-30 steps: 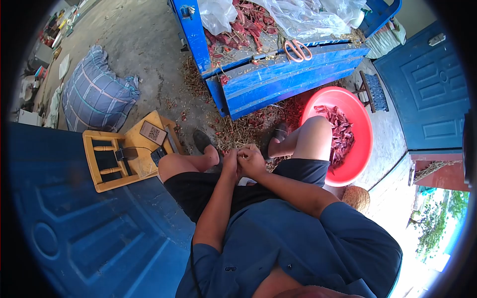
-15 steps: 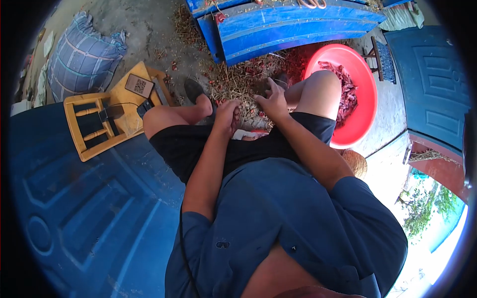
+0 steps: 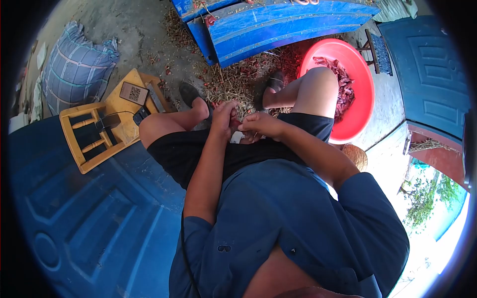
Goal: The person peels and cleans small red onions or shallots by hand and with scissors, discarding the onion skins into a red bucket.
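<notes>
My left hand (image 3: 223,117) is closed above my lap, its fingers curled inward. My right hand (image 3: 260,125) meets it from the side, its fingers pinched together close to the left fingertips. A small reddish bit shows between the hands, too small and covered to name. Below them, between my thighs, a whitish thing (image 3: 238,137) is partly hidden by the hands. To the right of my knee stands a round red plastic basin (image 3: 361,111) holding dark red dried chili peppers (image 3: 346,92).
Dry stems and red scraps (image 3: 228,79) litter the floor around my feet. A blue metal panel (image 3: 293,30) stands ahead. On the left are a wooden chair (image 3: 92,144) carrying a phone-like item with a QR code (image 3: 134,93), and a stuffed plaid sack (image 3: 77,69).
My right hand has drawn back from over the floor litter, where its fingers were spread, to my left hand, and its fingers have closed. The whole view has shifted slightly.
</notes>
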A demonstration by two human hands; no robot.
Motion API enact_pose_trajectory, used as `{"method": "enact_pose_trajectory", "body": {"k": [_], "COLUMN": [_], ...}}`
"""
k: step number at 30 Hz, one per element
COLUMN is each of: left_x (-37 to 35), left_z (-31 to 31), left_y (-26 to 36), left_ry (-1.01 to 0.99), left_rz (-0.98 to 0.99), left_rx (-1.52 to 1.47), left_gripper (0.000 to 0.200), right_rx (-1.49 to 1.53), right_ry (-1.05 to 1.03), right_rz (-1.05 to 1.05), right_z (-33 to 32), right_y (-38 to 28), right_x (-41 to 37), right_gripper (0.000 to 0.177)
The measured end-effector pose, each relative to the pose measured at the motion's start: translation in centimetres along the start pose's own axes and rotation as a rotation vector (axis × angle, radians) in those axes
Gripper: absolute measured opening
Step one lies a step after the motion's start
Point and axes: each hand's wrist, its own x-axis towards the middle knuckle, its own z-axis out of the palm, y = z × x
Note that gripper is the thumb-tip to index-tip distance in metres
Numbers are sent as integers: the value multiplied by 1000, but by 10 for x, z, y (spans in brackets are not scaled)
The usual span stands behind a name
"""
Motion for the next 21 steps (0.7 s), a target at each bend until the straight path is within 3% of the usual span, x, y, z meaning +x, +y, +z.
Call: {"method": "enact_pose_trajectory", "body": {"k": [3,5,9,11,12,15,21], "left_x": [-1,-3,2,3,4,5,1], "left_z": [0,5,7,19,21,26,19], "left_y": [4,6,1,9,8,10,14], "left_ry": [-11,-10,-54,-34,-29,-16,-51], "left_rz": [-77,-90,-111,-144,-144,-139,-121], "left_rx": [-39,-21,16,18,19,18,-9], "left_gripper": [13,13,11,10,10,11,13], "right_rx": [-161,-155,32,595,654,410,-243], "right_ry": [93,377,948,912,880,876,802], "right_rz": [-184,-315,-623,-526,-493,-473,-787], "right_z": [-29,-50,-114,-155,-154,-121,-89], "right_y": [-34,-60,-53,-29,-27,-69,-214], "right_x": [-49,-95,-165,-184,-185,-167,-65], "right_gripper": [25,25,27,36,44,42,26]}}
